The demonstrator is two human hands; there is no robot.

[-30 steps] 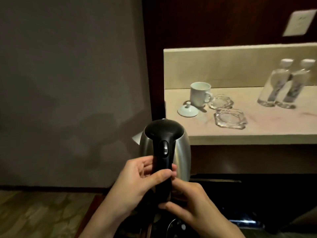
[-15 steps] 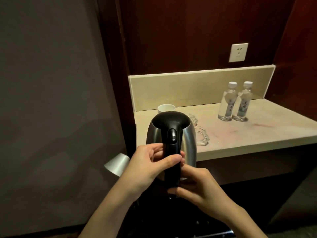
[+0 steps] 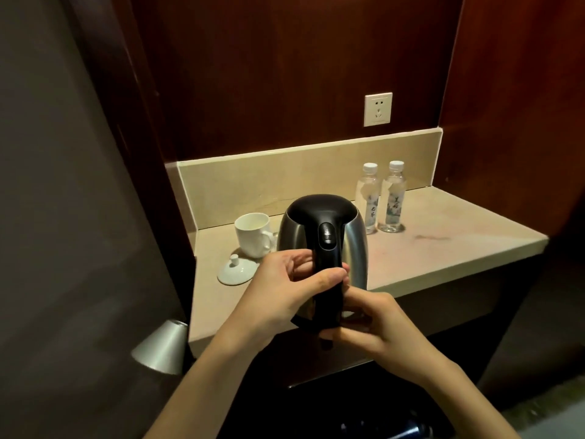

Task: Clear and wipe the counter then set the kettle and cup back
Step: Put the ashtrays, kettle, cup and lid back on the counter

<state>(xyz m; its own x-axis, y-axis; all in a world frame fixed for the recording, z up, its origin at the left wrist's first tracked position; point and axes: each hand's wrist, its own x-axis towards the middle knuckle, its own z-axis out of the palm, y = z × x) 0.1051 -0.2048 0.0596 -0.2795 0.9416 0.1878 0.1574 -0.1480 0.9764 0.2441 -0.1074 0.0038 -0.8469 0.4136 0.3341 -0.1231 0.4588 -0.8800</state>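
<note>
Kettle [image 3: 323, 248] stands upright in the air over the table's [image 3: 443, 248] front edge, left hand [image 3: 285, 289] curled round its black handle, right hand [image 3: 373, 327] pinching the handle's foot, cup [image 3: 253, 234] beyond at the back-left corner

Free room: counter [image 3: 443, 258] is bare at centre-right of frame, btw the two bottles [image 3: 381, 198] and the front edge. Left part is crowded: cup [image 3: 253, 234] and its lid [image 3: 235, 270] stand near the left wall. Kettle [image 3: 323, 248], held in front, blocks the centre. Backsplash closes the rear.
</note>
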